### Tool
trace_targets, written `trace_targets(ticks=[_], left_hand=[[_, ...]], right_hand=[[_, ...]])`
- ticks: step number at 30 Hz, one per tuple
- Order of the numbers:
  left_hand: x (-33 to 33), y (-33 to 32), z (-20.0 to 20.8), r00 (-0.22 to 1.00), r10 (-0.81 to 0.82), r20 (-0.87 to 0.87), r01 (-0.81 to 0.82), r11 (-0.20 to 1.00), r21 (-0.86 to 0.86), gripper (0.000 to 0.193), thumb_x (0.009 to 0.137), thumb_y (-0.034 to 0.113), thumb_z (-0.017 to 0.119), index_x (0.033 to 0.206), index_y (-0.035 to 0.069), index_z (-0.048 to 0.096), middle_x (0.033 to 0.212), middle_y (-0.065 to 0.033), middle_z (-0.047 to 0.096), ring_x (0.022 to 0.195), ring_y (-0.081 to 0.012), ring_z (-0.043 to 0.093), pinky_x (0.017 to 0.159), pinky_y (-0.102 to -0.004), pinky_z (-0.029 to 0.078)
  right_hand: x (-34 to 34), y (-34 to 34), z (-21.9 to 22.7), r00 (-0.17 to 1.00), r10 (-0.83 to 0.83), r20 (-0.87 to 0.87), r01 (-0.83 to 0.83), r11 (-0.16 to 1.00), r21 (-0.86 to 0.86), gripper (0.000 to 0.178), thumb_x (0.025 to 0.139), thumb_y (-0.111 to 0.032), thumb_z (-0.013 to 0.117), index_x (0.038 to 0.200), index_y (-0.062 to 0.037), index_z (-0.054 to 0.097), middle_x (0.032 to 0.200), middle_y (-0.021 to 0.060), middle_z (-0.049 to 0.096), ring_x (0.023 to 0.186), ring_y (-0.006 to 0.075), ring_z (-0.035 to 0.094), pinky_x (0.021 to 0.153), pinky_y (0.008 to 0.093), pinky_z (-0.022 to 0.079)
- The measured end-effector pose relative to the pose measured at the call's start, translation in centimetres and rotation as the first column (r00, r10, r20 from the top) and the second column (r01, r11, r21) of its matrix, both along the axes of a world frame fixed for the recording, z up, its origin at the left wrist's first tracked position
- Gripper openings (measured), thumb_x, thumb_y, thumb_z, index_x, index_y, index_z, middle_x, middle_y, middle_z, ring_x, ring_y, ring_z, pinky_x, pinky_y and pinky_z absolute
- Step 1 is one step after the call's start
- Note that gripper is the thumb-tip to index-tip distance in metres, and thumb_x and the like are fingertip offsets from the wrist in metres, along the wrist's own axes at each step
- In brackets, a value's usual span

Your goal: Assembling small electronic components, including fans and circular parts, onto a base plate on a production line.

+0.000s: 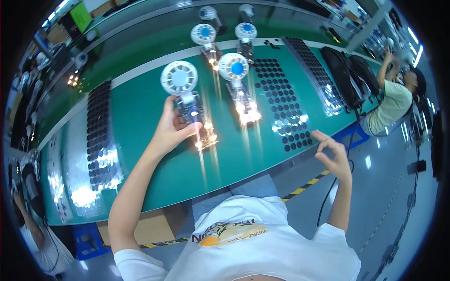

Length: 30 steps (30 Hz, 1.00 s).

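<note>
Left hand (176, 126) pinches lit device (188, 98), presumably steadying it; right hand (335, 158), fingers loosely curled, pinch unclear, black discs (282, 100) left of fingertips.

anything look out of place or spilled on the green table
Yes, a little: a few small black pieces lie scattered beyond the far end of the neat rows of black discs, not lined up like them. Nothing else clearly stands out.

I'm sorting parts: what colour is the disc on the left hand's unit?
The disc is white, pale bluish in the middle (head view).
</note>
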State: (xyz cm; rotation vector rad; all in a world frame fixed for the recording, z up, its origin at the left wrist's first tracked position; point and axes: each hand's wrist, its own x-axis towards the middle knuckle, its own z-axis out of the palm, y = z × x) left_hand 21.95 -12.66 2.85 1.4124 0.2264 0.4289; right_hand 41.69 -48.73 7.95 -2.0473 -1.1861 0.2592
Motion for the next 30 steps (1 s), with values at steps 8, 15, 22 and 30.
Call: trace_targets(ticks=[8, 15, 22, 30], left_hand=[[0.2, -0.3, 0.1, 1.000, -0.024, 0.005, 0.024, 1.000, 0.020, 0.080, 0.069, 0.005, 0.071, 0.127, 0.002, 0.016, 0.102, -0.0206, 0.052, 0.085, -0.0237, 0.060, 0.074, -0.0311, 0.052], [0.1, -0.2, 0.4, 1.000, -0.028, -0.014, 0.029, 0.994, 0.102, 0.082, 0.067, 0.009, 0.074, 0.126, 0.002, 0.018, 0.096, -0.0178, 0.055, 0.081, -0.0208, 0.060, 0.068, -0.0276, 0.051], [0.2, 0.2, 0.1, 0.999, -0.035, -0.027, 0.038, 0.992, 0.119, 0.084, 0.066, 0.011, 0.076, 0.127, 0.002, 0.018, 0.094, -0.0171, 0.056, 0.078, -0.0193, 0.060, 0.064, -0.0258, 0.050], [0.3, 0.1, -0.2, 1.000, -0.031, 0.001, 0.030, 0.992, 0.123, 0.085, 0.066, 0.012, 0.076, 0.127, 0.001, 0.017, 0.092, -0.0167, 0.056, 0.075, -0.0183, 0.059, 0.063, -0.0251, 0.049]], right_hand=[[-2.7, 16.8, 3.5, 0.940, 0.330, 0.090, -0.340, 0.927, 0.156, 0.011, 0.069, 0.006, 0.058, 0.077, -0.0012, 0.056, 0.078, 0.0051, 0.059, 0.064, 0.0163, 0.050, 0.059, 0.0262, 0.039], [-5.7, 25.4, 2.8, 0.800, 0.551, 0.238, -0.584, 0.806, 0.096, 0.011, 0.066, 0.009, 0.058, 0.073, 0.0017, 0.059, 0.069, 0.0081, 0.059, 0.057, 0.0207, 0.053, 0.054, 0.0281, 0.043], [-5.8, 26.4, 3.2, 0.753, 0.598, 0.274, -0.625, 0.780, 0.017, 0.008, 0.065, 0.010, 0.059, 0.069, 0.0032, 0.059, 0.069, 0.0094, 0.060, 0.056, 0.0236, 0.055, 0.055, 0.0298, 0.046], [-5.8, 26.2, 3.2, 0.772, 0.576, 0.268, -0.585, 0.809, -0.051, 0.009, 0.064, 0.010, 0.058, 0.070, 0.0033, 0.059, 0.070, 0.0098, 0.060, 0.057, 0.0243, 0.055, 0.055, 0.0302, 0.047]])
